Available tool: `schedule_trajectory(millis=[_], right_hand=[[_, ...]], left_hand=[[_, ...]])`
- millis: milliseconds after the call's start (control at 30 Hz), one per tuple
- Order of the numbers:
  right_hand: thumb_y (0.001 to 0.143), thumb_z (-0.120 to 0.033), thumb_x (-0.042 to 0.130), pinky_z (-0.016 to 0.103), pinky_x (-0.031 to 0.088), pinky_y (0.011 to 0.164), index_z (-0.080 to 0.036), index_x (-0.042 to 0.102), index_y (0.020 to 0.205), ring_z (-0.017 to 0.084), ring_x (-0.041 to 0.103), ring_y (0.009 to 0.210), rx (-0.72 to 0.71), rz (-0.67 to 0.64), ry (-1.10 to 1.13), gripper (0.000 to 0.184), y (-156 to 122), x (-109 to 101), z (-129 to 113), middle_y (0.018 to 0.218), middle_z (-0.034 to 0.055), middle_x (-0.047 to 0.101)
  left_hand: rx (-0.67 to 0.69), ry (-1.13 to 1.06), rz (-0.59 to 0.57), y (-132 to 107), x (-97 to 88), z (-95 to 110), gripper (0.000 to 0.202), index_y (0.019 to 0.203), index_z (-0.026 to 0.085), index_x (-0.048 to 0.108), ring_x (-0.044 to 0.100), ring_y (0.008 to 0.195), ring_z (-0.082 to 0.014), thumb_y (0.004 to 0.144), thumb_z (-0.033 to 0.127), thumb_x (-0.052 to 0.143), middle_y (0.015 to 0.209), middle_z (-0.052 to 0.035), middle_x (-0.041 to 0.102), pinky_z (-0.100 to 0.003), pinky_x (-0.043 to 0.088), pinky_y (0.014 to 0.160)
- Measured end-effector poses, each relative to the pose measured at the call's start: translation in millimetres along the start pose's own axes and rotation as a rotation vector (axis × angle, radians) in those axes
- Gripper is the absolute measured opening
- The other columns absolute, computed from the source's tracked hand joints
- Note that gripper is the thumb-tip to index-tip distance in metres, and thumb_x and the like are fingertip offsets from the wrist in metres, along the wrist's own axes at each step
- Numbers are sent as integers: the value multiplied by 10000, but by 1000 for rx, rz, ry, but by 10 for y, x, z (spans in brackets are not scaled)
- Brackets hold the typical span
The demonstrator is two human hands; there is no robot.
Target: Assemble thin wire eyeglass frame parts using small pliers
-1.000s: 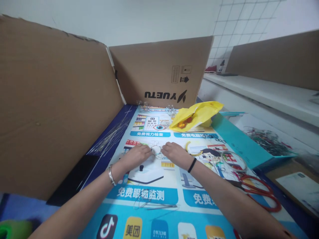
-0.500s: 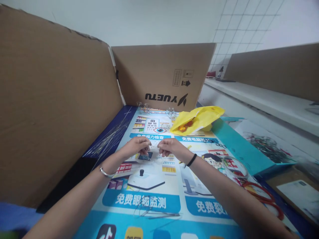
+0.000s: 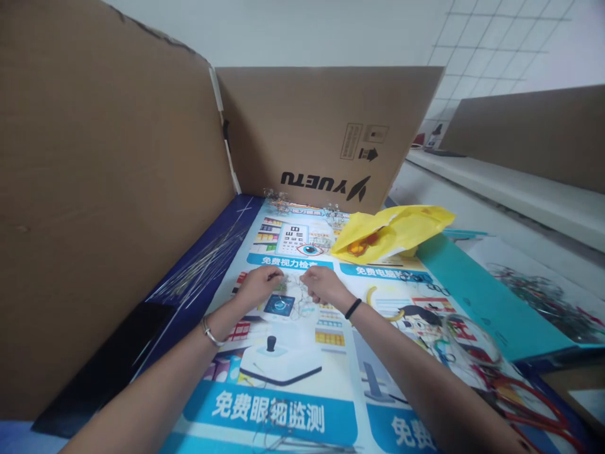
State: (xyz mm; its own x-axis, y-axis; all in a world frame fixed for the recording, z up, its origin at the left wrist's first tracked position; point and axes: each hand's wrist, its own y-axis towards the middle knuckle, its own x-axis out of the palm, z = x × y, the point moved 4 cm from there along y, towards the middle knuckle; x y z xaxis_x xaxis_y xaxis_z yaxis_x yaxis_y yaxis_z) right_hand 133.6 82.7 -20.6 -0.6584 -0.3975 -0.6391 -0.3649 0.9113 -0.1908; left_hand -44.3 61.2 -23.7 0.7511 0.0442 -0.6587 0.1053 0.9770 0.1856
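Above the printed sheet [image 3: 340,353], my left hand [image 3: 261,285] is closed in a pinch, with a silver bangle [image 3: 210,331] on its wrist. Facing it, my right hand [image 3: 326,285] is closed too, the fingers curled, a black band [image 3: 353,308] round that wrist. Thin wire [image 3: 299,304] in fine, tangled strands shows between and just below the fingertips, and both hands seem to grip it. The fingers hide its ends. A small gap parts the two hands.
An open yellow bag [image 3: 416,230] with orange pieces lies beyond my right hand. Straight thin wires [image 3: 201,265] lie at the left. Red wire coils [image 3: 534,403] are at the lower right, a teal folder [image 3: 491,296] behind them. Cardboard panels [image 3: 312,113] wall the back and left.
My head view has shifted slightly, so the scene sits a little differently. The hands stay close together in a pinch, and more of the wire strands shows below them.
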Motion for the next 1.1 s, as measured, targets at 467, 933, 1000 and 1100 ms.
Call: schedule_trajectory(millis=[467, 933, 1000, 1100], right_hand=[[840, -269, 463, 198, 398, 546, -183, 596, 909, 102, 585, 527, -149, 88, -419, 172, -136, -182, -178, 677, -2, 658], [641, 10, 535, 352, 454, 770, -216, 333, 1360, 291, 491, 1098, -219, -70, -1247, 780, -1193, -939, 444, 1355, 170, 396], [675, 5, 517, 323, 462, 721, -224, 308, 1362, 259, 532, 1029, -235, -68, -1302, 754, -1163, -878, 447, 1315, 158, 433], [714, -10, 506, 302, 450, 713, -192, 397, 1279, 227, 561, 954, -242, -45, -1315, 603, -1074, -849, 352, 1168, 139, 533]], left_hand=[[71, 158, 82, -43, -21, 56, 156, 774, 202, 654, 573, 831, -178, 773, 216, 498, 796, -18, 637, -266, 421, 752], [159, 64, 61, -78, -34, 28, 263, 892, 207, 629, 592, 888, -192, 833, 349, 415, 920, -29, 661, -280, 437, 808], [168, 68, 72, -84, -38, 36, 261, 885, 207, 629, 592, 888, -188, 833, 345, 415, 911, -26, 663, -273, 439, 806], [180, 75, 85, -92, -48, 57, 257, 865, 203, 631, 592, 870, -184, 832, 335, 412, 884, -27, 663, -270, 442, 800]])
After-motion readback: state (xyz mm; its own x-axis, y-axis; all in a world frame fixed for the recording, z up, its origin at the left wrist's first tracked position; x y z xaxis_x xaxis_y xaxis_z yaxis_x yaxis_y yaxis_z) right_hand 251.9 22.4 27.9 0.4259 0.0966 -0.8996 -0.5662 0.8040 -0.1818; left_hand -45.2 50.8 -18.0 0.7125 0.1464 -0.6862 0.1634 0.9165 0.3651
